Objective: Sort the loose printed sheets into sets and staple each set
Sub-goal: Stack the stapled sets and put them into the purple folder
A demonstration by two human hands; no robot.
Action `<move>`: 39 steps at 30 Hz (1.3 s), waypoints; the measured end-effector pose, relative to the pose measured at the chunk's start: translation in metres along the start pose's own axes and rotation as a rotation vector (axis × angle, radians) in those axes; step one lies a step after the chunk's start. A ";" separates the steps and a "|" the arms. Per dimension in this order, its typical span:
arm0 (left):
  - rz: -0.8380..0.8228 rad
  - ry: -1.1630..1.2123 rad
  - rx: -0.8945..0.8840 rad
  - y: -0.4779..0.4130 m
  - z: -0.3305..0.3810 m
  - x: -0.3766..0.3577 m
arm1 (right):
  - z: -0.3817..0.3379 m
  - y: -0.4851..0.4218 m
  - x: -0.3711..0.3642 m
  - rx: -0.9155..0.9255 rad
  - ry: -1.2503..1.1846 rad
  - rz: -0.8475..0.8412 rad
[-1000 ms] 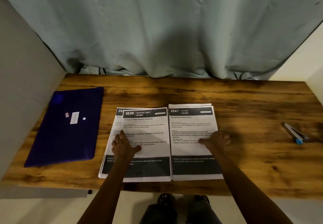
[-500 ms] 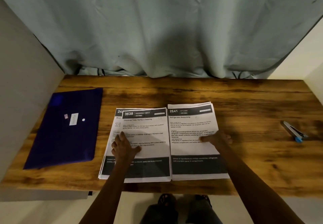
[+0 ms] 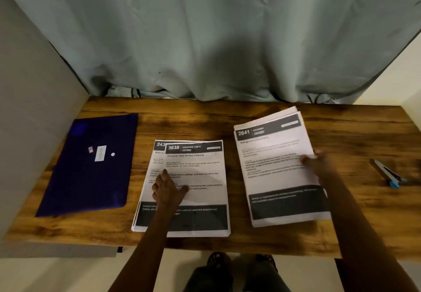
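We see bare counter [image 3: 232, 177] between the left stack [image 3: 202, 198] and the right stack [image 3: 273, 161], and again up to the stapler [image 3: 387, 174]; the folder [image 3: 86, 177] blocks the left.

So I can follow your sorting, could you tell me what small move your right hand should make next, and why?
Probably square up the 2641 stack beside the stapler: the right hand holds its right edge, its sheets fan out at the top corner, and the left hand rests flat on the 3638 stack.

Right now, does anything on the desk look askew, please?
Yes: the 2641 stack at the right hand lies tilted, with sheets fanned at its top; the 3638 stack under the left hand sits straighter.
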State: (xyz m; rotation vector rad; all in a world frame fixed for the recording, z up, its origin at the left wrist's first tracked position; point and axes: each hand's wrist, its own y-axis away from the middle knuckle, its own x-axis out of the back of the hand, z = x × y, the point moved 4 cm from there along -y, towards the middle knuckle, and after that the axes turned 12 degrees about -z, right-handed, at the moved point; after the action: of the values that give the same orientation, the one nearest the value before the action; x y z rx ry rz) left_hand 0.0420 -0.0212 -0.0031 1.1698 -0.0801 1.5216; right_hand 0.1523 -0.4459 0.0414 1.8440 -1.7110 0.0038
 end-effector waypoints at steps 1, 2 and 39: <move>0.000 0.019 -0.002 0.000 0.002 0.000 | -0.005 0.002 0.006 -0.010 -0.035 -0.021; -0.001 0.038 -0.006 0.000 0.005 -0.001 | -0.012 0.006 0.010 -0.020 -0.066 -0.039; -0.215 0.038 -0.257 0.022 0.097 -0.087 | 0.035 0.021 -0.115 -0.144 0.275 0.077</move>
State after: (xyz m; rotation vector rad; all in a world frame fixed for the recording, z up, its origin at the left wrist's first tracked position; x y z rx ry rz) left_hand 0.0704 -0.1509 -0.0027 0.9142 -0.1170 1.3006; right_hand 0.1004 -0.3569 -0.0243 1.5917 -1.5463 0.1551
